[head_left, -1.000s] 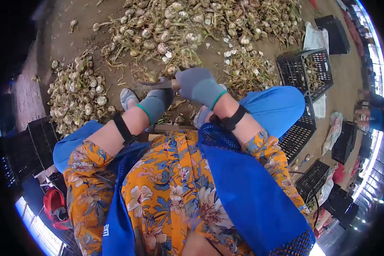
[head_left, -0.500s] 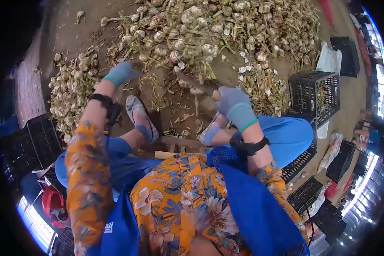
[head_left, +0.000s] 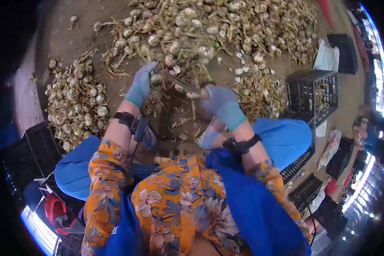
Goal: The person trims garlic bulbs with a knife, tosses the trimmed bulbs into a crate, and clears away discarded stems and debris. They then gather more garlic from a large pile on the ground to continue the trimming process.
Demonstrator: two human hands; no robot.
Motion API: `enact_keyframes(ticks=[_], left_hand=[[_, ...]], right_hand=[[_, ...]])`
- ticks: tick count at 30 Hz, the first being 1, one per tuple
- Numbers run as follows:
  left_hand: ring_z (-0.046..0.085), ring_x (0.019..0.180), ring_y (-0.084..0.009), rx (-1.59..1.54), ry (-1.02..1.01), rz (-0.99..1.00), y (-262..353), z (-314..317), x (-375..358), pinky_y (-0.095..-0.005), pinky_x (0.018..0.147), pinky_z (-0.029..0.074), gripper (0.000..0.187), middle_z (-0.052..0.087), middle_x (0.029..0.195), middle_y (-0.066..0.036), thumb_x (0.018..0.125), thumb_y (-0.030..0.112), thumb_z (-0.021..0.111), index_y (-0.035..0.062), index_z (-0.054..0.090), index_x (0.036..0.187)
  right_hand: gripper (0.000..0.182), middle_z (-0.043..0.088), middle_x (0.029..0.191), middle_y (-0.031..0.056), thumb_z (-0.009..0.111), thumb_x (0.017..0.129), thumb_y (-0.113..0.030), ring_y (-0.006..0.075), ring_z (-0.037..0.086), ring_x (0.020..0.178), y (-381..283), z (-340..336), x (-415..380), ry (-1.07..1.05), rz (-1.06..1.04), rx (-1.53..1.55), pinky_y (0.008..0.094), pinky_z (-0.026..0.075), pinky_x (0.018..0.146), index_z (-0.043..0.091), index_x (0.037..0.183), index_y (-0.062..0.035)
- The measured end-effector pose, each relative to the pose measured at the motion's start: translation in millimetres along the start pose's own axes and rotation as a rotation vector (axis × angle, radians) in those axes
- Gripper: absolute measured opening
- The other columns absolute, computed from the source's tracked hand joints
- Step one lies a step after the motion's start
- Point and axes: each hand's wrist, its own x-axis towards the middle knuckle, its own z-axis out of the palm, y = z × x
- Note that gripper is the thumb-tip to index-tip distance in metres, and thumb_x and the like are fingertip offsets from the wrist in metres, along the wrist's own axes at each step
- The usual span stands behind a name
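Note:
My left hand (head_left: 141, 84), in a grey glove, is at the near edge of the large garlic pile (head_left: 226, 25), its fingers beside a garlic bulb (head_left: 156, 79). Whether they grip that bulb is unclear. My right hand (head_left: 219, 100), also gloved, is closed round the handle of a knife (head_left: 183, 84). The curved blade points up and left toward the bulb. A smaller heap of garlic bulbs (head_left: 76, 100) lies at the left, and trimmed stems and scraps (head_left: 260, 91) lie at the right.
A black crate (head_left: 313, 96) stands on its side at the right, near a white sack (head_left: 327, 56). More dark crates (head_left: 42, 147) are at the left, with a red bag (head_left: 55, 209) below them. My bent knees flank the work area.
My left hand has moved right, from above the smaller heap's side to the knife and the large pile. My right hand has shifted slightly left and down, still with the knife.

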Motion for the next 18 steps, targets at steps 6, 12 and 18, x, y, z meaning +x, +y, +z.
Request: enact_keyframes(ticks=[6, 12, 18], left_hand=[[0.060, 0.088, -0.0158, 0.188, -0.397, -0.189, -21.0, 7.3, -53.7, -0.0321, 0.073, 0.051, 0.036, 0.061, 0.110, -0.004, 0.094, 0.028, 0.044, 0.0083, 0.056, 0.121], [0.056, 0.076, -0.0095, 0.827, -0.469, 0.271, -6.9, 17.7, -120.7, -0.0236, 0.067, 0.046, 0.027, 0.065, 0.093, -0.004, 0.094, 0.019, 0.050, 0.0064, 0.062, 0.115], [0.058, 0.073, -0.0114, 0.633, -0.491, 0.350, -4.5, 36.4, -147.1, -0.0268, 0.068, 0.048, 0.022, 0.065, 0.083, -0.005, 0.094, 0.022, 0.059, 0.0011, 0.064, 0.099]], right_hand=[[0.028, 0.067, 0.090, 0.0139, 0.060, 0.080, -0.037, 0.0358, 0.064, 0.086, -12.7, 8.5, -11.1, 0.043, -0.116, 0.062, 0.0454, 0.050, 0.074, 0.059, 0.094, -0.0133], [0.029, 0.067, 0.093, 0.0135, 0.056, 0.082, -0.038, 0.0353, 0.064, 0.087, -12.3, 24.5, -7.7, 0.092, -0.253, 0.031, 0.0451, 0.050, 0.075, 0.061, 0.098, -0.0136], [0.038, 0.068, 0.098, 0.0176, 0.061, 0.084, -0.040, 0.0330, 0.066, 0.090, 41.4, 35.9, -3.3, 0.076, -0.065, 0.315, 0.0406, 0.051, 0.080, 0.067, 0.097, -0.0048]])
